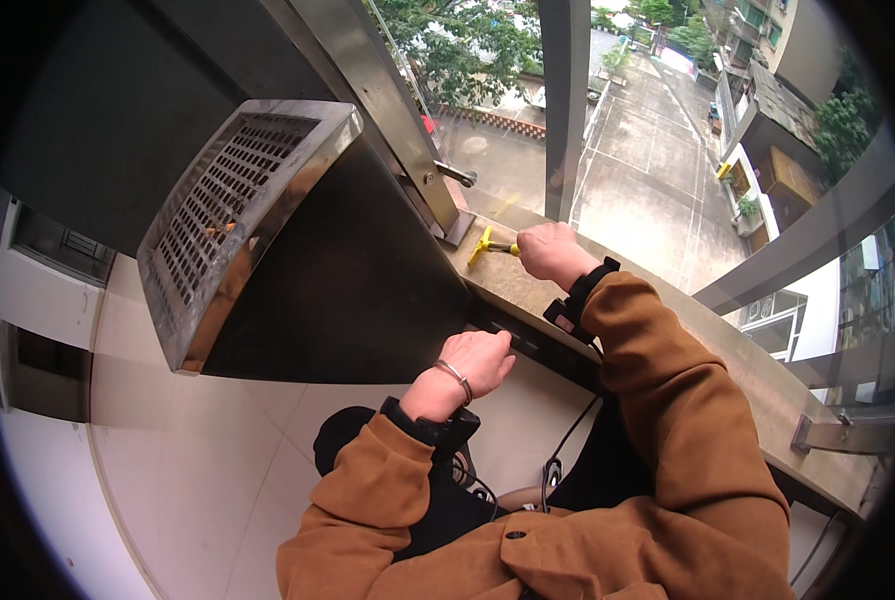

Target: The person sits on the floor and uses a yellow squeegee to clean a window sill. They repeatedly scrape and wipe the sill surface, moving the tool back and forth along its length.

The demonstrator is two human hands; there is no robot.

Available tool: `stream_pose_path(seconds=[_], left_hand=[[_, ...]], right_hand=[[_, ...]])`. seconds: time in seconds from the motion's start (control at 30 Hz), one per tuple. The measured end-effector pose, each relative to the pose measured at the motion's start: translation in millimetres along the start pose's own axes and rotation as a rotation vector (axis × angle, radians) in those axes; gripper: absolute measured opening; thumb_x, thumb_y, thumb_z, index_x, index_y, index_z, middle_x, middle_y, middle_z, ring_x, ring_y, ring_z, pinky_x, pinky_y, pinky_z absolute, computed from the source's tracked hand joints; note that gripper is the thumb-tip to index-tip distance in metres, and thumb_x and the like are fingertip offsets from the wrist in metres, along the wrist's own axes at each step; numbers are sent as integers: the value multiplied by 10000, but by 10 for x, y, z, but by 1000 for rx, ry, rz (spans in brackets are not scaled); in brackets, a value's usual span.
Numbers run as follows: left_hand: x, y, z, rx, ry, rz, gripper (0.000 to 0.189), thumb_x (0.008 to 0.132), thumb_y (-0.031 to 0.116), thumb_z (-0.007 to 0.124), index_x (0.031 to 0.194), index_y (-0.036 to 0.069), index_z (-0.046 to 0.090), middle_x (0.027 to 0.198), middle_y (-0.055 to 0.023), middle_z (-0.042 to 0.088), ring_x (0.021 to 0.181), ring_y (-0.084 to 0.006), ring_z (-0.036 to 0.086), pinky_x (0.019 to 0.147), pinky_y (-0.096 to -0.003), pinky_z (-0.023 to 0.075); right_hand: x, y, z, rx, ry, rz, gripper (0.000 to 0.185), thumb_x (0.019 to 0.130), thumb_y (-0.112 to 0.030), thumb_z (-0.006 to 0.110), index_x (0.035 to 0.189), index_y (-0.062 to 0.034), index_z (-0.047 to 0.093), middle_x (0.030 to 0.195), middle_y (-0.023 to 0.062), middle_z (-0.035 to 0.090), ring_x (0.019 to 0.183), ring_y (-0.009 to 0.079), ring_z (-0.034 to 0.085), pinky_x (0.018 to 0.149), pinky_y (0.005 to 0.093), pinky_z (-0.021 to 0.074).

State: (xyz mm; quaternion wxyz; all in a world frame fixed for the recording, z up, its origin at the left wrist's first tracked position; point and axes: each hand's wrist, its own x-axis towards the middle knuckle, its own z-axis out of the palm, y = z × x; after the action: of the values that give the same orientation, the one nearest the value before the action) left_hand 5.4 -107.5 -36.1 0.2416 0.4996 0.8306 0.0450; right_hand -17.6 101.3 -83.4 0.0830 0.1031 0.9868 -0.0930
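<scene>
My right hand (550, 253) is closed around the handle of a small yellow-headed scraper or squeegee (483, 247). The tool's head is at the stone-like window ledge (507, 277), close to the foot of a metal post. My left hand (474, 365) is held lower, in front of the ledge, with its fingers curled and a metal bracelet at the wrist. I see nothing in it, though its palm side is hidden. Both wrists carry black straps under brown sleeves.
A dark bin-like housing with a metal grille top (230, 202) stands left of the ledge. A metal post (410, 142) rises beside it. Window glass and grey frame bars (563, 112) lie beyond the ledge. Black cables (567, 442) hang near my legs.
</scene>
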Motion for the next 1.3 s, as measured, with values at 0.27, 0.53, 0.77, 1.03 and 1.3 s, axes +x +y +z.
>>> stream_pose_path(seconds=[0.27, 0.53, 0.77, 1.03, 1.3], left_hand=[[26, 26, -9, -13, -11, 0, 225, 841, 239, 550, 903, 23, 564, 756, -196, 622, 769, -378, 604, 672, -463, 476], [39, -9, -21, -4, -24, -25, 238, 842, 246, 547, 909, 18, 565, 765, -199, 623, 781, -380, 605, 683, -460, 479], [19, 21, -9, 18, -28, -17, 248, 845, 254, 546, 919, 18, 563, 776, -197, 627, 781, -373, 608, 682, -459, 480], [68, -3, 13, 17, -8, 2, 253, 846, 257, 550, 956, 30, 574, 774, -188, 631, 781, -366, 609, 685, -455, 480], [35, -38, 3, 20, -15, -17, 249, 844, 253, 548, 953, 31, 574, 780, -190, 631, 788, -369, 608, 695, -452, 480]], right_hand=[[-12, -89, 20, 67, -56, 32, 188, 808, -163, 518, 816, -64, 678, 827, 147, 666, 816, 320, 648, 671, 394, 498], [4, -91, 41, 13, -58, 4, 158, 792, -140, 544, 845, -96, 686, 881, 127, 673, 862, 299, 652, 682, 383, 507], [-146, -136, -145, -57, -149, -44, 154, 797, -122, 551, 855, -109, 693, 920, 114, 675, 902, 278, 651, 702, 367, 508], [-194, -222, 49, 5, -17, -71, 136, 783, -107, 563, 807, -87, 696, 840, 117, 679, 838, 279, 663, 651, 371, 508], [-193, -180, 129, -49, 31, -150, 135, 776, -105, 572, 814, -78, 699, 831, 115, 682, 797, 270, 673, 633, 361, 515]])
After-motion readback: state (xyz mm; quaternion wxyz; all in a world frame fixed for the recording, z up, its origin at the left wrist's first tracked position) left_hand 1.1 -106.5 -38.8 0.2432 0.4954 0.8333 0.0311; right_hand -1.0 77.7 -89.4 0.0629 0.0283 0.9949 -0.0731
